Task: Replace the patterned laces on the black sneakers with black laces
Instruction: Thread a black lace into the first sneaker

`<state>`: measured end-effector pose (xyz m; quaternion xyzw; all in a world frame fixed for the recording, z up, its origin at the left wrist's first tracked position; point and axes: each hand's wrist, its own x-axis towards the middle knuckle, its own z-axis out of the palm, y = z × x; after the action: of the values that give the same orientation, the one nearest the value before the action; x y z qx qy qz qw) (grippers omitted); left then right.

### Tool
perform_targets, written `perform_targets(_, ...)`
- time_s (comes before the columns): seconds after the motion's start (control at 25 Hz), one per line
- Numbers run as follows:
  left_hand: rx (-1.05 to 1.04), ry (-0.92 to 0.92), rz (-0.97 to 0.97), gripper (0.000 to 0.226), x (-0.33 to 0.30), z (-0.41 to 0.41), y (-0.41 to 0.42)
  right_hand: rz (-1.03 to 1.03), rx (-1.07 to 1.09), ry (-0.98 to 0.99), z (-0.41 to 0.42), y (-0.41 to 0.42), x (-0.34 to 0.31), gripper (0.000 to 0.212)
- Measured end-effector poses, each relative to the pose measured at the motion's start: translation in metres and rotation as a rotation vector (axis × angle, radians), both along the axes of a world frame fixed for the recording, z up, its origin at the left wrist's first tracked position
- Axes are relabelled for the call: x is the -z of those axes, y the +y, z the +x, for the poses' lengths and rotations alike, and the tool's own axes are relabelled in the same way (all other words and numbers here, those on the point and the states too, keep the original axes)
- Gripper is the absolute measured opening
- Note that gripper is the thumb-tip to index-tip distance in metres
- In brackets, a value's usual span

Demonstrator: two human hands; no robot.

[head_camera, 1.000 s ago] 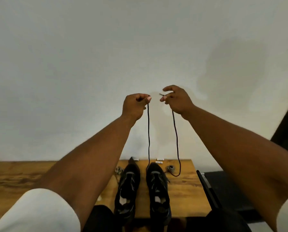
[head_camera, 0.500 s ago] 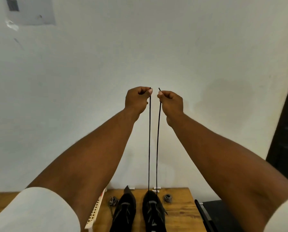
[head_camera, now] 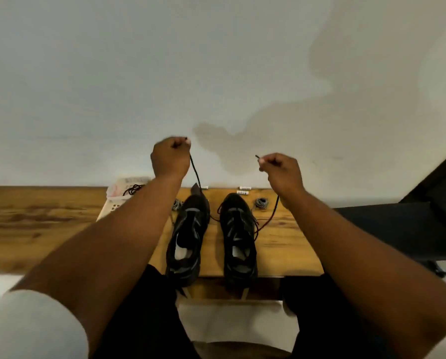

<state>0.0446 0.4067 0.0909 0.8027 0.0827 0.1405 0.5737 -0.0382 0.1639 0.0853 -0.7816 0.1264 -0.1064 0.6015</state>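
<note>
Nearest the camera: two white sleeves (head_camera: 32, 325) and dark trousers (head_camera: 144, 314), the person sitting at a wooden table (head_camera: 35, 224).

Left sneaker (head_camera: 187, 237): standing on the table's near edge, toe pointing away, tongue sticking up at the far end. It is showing no lace across its eyelets, so it is apparently waiting for its black lace.

Right sneaker (head_camera: 238, 237): standing just beside the first, parallel to it. A black lace (head_camera: 266, 224) is passing through its far eyelets, both ends running upward and outward; only the lowest crossing appears to be threaded.

Left hand (head_camera: 170, 158): hovering above the table's far edge, fingers curling into a fist and pinching one end of the black lace, which is dropping between the two shoes.

Right hand (head_camera: 281, 168): hovering well apart from the left, thumb and forefinger pinching the other end near its tip, the strand sagging down past the wrist to the shoe.

Patterned laces: one coil (head_camera: 261, 202) lying just right of the right sneaker's toe, another (head_camera: 176, 204) left of the left sneaker's toe, partly hidden by the forearm. Both removed, by the look of it.

White basket (head_camera: 113, 200): sitting at the far left, holding a dark lace (head_camera: 133, 189), probably the spare.

Judged progress: old laces are out; relacing is just beginning on the right shoe, and the left is entirely remaining.
</note>
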Motion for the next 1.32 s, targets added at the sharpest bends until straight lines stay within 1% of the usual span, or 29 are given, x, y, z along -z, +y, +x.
perform_targets(0.04, -0.049, 0.090, 0.009, 0.032, 0.029, -0.004, 0.000, 0.005, 0.025, 0.053, 0.002, -0.002, 0.031, 0.020)
perform_targets(0.08, -0.080, 0.153, 0.048, 0.048, 0.055, -0.011, -0.002, 0.012, 0.040, 0.085, 0.002, -0.002, 0.056, 0.019)
perform_targets(0.12, -0.072, 0.181, 0.114, 0.064, 0.076, -0.020, -0.006, 0.011, 0.044, 0.109, 0.002, -0.003, 0.077, 0.018)
perform_targets(0.16, -0.025, 0.173, 0.195, 0.076, 0.099, -0.028, -0.013, 0.002, 0.037, 0.128, 0.006, -0.003, 0.099, 0.018)
perform_targets(0.2, 0.050, 0.144, 0.274, 0.083, 0.116, -0.039, -0.022, -0.025, 0.018, 0.152, 0.010, -0.003, 0.118, 0.018)
perform_targets(0.24, 0.145, 0.118, 0.335, 0.085, 0.132, -0.049, -0.032, -0.068, -0.022, 0.178, 0.014, -0.002, 0.135, 0.017)
perform_targets(0.28, 0.262, 0.112, 0.364, 0.080, 0.144, -0.055, -0.042, -0.135, -0.080, 0.198, 0.019, -0.001, 0.148, 0.015)
perform_targets(0.32, 0.388, 0.120, 0.390, 0.065, 0.154, -0.056, -0.052, -0.209, -0.156, 0.215, 0.027, 0.000, 0.157, 0.013)
perform_targets(0.4, 0.621, 0.136, 0.512, 0.025, 0.166, -0.055, -0.070, -0.295, -0.292, 0.266, 0.040, 0.001, 0.166, 0.013)
perform_targets(0.44, 0.678, 0.153, 0.564, 0.013, 0.167, -0.055, -0.075, -0.301, -0.319, 0.301, 0.044, 0.000, 0.169, 0.013)
perform_targets(0.48, 0.673, 0.184, 0.574, 0.008, 0.170, -0.053, -0.078, -0.295, -0.307, 0.339, 0.047, -0.003, 0.176, 0.015)
perform_targets(0.52, 0.631, 0.211, 0.563, 0.011, 0.172, -0.051, -0.079, -0.295, -0.261, 0.370, 0.048, -0.008, 0.182, 0.016)
perform_targets(0.6, 0.544, 0.230, 0.560, 0.030, 0.179, -0.051, -0.074, -0.325, -0.179, 0.388, 0.044, -0.017, 0.193, 0.016)
perform_targets(0.68, 0.528, 0.305, 0.582, 0.049, 0.182, -0.052, -0.066, -0.323, -0.144, 0.362, 0.039, -0.021, 0.197, 0.017)
perform_targets(0.76, 0.511, 0.369, 0.563, 0.056, 0.183, -0.052, -0.060, -0.332, -0.142, 0.306, 0.038, -0.018, 0.193, 0.018)
perform_targets(0.88, 0.483, 0.355, 0.581, 0.057, 0.182, -0.055, -0.059, -0.333, -0.213, 0.239, 0.034, -0.006, 0.192, 0.013)
perform_targets(1.0, 0.535, 0.368, 0.608, 0.052, 0.177, -0.058, -0.062, -0.377, -0.280, 0.206, 0.028, 0.001, 0.198, 0.009)
perform_targets(1.16, 0.581, 0.276, 0.692, 0.043, 0.178, -0.060, -0.062, -0.391, -0.277, 0.206, 0.026, 0.005, 0.205, 0.011)
perform_targets(1.24, 0.609, 0.240, 0.697, 0.042, 0.181, -0.063, -0.062, -0.336, -0.270, 0.216, 0.025, 0.007, 0.210, 0.013)
perform_targets(1.32, 0.630, 0.238, 0.657, 0.042, 0.184, -0.065, -0.060, -0.230, -0.240, 0.232, 0.022, 0.009, 0.214, 0.015)
